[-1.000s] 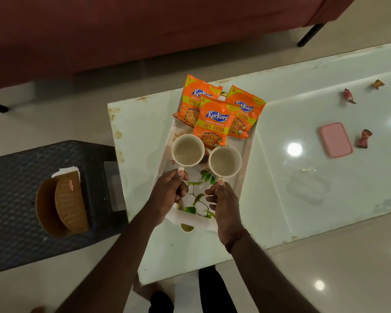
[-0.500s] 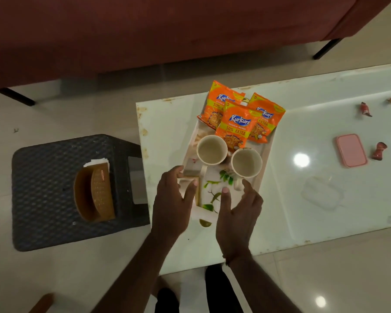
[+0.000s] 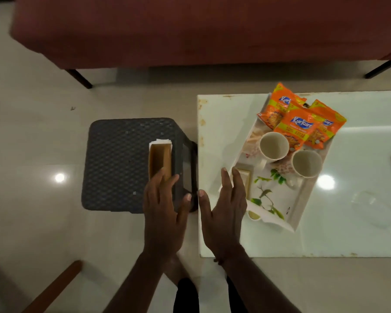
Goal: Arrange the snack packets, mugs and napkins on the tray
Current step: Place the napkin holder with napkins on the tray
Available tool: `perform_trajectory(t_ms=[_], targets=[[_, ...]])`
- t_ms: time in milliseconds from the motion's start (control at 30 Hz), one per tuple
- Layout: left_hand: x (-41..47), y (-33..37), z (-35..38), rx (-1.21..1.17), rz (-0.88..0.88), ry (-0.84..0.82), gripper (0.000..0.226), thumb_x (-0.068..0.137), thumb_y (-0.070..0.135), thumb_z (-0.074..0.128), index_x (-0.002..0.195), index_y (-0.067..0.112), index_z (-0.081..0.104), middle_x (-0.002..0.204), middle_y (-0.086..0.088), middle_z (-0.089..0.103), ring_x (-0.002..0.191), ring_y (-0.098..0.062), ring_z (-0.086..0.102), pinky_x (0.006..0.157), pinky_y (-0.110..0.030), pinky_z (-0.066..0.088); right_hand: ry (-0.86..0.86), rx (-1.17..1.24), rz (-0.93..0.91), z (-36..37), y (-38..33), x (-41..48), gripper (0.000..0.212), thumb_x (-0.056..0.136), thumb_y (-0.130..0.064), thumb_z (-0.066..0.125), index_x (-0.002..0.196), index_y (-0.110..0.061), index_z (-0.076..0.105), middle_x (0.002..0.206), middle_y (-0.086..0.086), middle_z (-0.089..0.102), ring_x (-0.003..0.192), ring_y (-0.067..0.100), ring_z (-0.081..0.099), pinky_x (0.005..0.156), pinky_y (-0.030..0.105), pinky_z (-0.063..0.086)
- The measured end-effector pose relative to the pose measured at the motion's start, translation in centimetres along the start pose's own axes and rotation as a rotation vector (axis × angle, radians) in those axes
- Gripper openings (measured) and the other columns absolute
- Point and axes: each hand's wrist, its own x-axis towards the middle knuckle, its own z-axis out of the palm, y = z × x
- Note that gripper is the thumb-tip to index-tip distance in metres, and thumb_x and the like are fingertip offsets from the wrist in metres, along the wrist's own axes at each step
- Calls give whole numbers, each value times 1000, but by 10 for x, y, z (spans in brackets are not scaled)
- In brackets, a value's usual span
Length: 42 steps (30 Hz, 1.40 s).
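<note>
Brown napkin holder (image 3: 159, 162) on stool (image 3: 122, 163); left hand (image 3: 161, 213), right hand (image 3: 226, 213) open, empty

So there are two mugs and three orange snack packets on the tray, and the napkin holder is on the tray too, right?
Not quite. The head view shows the two mugs and three orange snack packets on the tray, but the napkin holder stands on the dark stool beside the table, not on the tray.

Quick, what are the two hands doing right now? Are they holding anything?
Left hand: open, holding nothing, fingers over the brown napkin holder.
Right hand: open, holding nothing, at the tray edge.
</note>
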Motion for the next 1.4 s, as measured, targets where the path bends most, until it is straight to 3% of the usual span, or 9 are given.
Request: perform_trajectory(t_ms=[267, 567, 633, 733, 800, 933, 1133, 1267, 1400], targets=[[31, -65, -31, -13, -98, -16, 46, 96, 24, 45, 139, 9, 44, 145, -15, 42, 135, -27, 41, 105, -50, 43, -320, -2, -13, 63, -38, -16, 90, 88, -69, 51, 156, -26, 12, 163, -1, 22, 150, 19, 22, 120, 43, 25], [164, -118, -23, 472, 478, -552, 93, 76, -11, 60, 148, 36, 24, 157, -6, 27, 142, -33, 31, 109, -58, 34, -229, -101, 208, 111, -49, -23, 73, 78, -70, 60, 139, -32, 46, 118, -14, 69, 112, 11, 63, 110, 39, 38], [189, -115, -20, 500, 616, -646, 83, 79, -4, 61, 146, 35, 31, 151, -6, 37, 135, -29, 41, 105, -50, 42, -204, -105, 217, 116, -48, -24, 65, 78, -70, 60, 132, -33, 52, 113, -16, 70, 110, 8, 63, 109, 38, 37], [210, -104, -19, 481, 713, -762, 49, 89, 37, 40, 137, 29, 49, 133, -5, 55, 115, -23, 55, 91, -36, 51, -181, -103, 215, 121, -48, -26, 54, 81, -71, 54, 120, -33, 60, 111, -17, 71, 109, 5, 63, 107, 37, 37], [218, -99, -18, 487, 774, -814, 43, 91, 36, 46, 133, 29, 54, 132, -3, 55, 113, -22, 55, 89, -35, 50, -165, -88, 222, 121, -49, -27, 51, 83, -70, 52, 117, -32, 61, 110, -17, 71, 109, 5, 63, 107, 36, 37], [229, -92, -23, 387, 796, -846, 47, 84, 15, 68, 129, 25, 58, 129, -5, 57, 114, -24, 55, 89, -38, 51, -187, -85, 215, 109, -55, -26, 50, 85, -67, 53, 119, -32, 61, 111, -17, 70, 110, 5, 62, 111, 36, 33], [219, -62, -36, 299, 798, -757, 46, 80, 21, 75, 124, 23, 62, 123, -3, 60, 110, -20, 57, 86, -35, 51, -98, -12, 107, 42, -40, -13, 41, 84, -51, 67, 113, -22, 67, 101, -9, 74, 92, 9, 68, 89, 39, 53], [184, -24, -27, 174, 716, -714, 39, 82, 22, 69, 119, 14, 64, 119, -8, 65, 110, -24, 60, 92, -35, 46, -44, -78, 91, -17, -5, 1, 51, 74, -35, 79, 120, -20, 66, 115, -4, 71, 105, 14, 65, 91, 42, 54], [141, 9, 8, 79, 563, -741, 42, 85, 26, 68, 125, 23, 56, 126, 3, 60, 112, -16, 55, 96, -32, 45, 7, -140, 111, -70, 49, 16, 57, 63, -25, 81, 118, -19, 67, 112, -3, 64, 100, 12, 54, 82, 26, 51]])
